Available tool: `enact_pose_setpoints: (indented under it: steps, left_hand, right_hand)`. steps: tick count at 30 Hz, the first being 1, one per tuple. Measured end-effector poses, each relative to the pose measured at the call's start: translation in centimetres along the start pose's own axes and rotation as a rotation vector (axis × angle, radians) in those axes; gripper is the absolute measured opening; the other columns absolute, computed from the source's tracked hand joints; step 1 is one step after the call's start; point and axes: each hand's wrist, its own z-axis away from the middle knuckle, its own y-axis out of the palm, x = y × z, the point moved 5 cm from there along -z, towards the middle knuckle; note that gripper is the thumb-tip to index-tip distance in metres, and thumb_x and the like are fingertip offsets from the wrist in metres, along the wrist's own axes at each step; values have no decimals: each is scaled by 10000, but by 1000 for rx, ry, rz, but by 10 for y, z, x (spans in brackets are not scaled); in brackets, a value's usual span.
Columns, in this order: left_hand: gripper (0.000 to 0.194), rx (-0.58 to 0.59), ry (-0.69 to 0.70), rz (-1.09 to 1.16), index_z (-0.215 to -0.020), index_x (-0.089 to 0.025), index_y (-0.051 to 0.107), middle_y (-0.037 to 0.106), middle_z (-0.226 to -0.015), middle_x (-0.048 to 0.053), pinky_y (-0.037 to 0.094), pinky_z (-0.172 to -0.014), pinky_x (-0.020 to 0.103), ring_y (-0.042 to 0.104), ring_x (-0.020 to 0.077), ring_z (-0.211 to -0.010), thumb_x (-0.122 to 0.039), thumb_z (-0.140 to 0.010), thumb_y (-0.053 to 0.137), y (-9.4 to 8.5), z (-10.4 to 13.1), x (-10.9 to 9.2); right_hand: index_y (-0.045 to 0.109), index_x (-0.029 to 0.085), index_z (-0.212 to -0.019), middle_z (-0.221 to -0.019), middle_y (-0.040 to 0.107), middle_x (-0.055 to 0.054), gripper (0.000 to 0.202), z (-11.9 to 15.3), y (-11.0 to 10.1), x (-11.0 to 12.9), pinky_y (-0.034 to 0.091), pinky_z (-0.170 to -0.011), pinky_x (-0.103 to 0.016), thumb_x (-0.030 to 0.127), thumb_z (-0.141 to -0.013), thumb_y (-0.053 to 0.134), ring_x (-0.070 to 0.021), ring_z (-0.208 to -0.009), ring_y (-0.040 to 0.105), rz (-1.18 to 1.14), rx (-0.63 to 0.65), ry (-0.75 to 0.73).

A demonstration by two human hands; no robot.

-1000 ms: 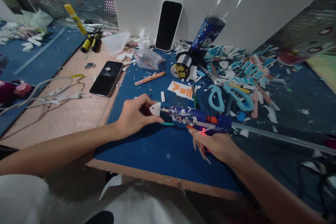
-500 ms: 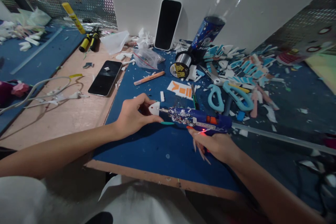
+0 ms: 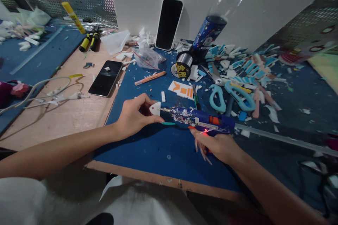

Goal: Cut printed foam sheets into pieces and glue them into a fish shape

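Note:
Between thumb and fingers, my left hand (image 3: 134, 116) pinches a small white pointed piece (image 3: 155, 108) with a dark dot on it. My right hand (image 3: 218, 145) is wrapped round the handle of a blue glue gun (image 3: 202, 117), which has a red light and flecks of white scrap stuck on it. Its metal nozzle points left and lies at the right edge of the white piece; whether they touch is hard to tell. A clear glue stick (image 3: 264, 135) runs out of the gun's back end.
Blue-handled scissors (image 3: 217, 98), a wire spool (image 3: 182, 65) and a bottle (image 3: 210, 33) stand or lie behind the gun, beside heaped foam scraps (image 3: 253, 68). One phone (image 3: 169, 24) leans on the white wall; another phone (image 3: 105, 78) lies left. An orange marker (image 3: 150, 78) lies behind my left hand.
My right hand and the glue gun have shifted very slightly to the right, so the nozzle sits a little farther from the white piece. My left hand looks unmoved.

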Motion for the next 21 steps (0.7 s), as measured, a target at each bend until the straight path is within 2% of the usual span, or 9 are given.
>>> enact_pose_setpoints:
  steps: [6, 14, 21]
  left_hand:
    - [398, -5, 11, -1, -773, -151, 587, 651, -631, -9, 457, -462, 152, 562, 75, -506, -402, -600, 843, 0, 1, 2]
    - [411, 0, 8, -9, -767, -147, 579, 630, -599, -15, 455, -454, 155, 550, 75, -489, -425, -604, 834, 0, 1, 1]
    - [421, 11, 8, -21, -768, -152, 573, 623, -579, -19, 459, -449, 163, 559, 81, -480, -452, -610, 823, 1, 0, 0]
  right_hand:
    - [386, 251, -351, -334, 480, -1, 437, -5, 4, 11, 446, -459, -255, 381, -760, 470, -141, -377, 522, -82, 91, 5]
    - [383, 248, -400, -367, 473, 13, 382, -4, 5, 14, 449, -470, -245, 328, -765, 466, -134, -396, 529, -122, 107, 13]
    - [404, 250, -335, -345, 511, -8, 480, -1, 2, 6, 475, -518, -251, 346, -801, 470, -139, -406, 556, 14, 32, 42]
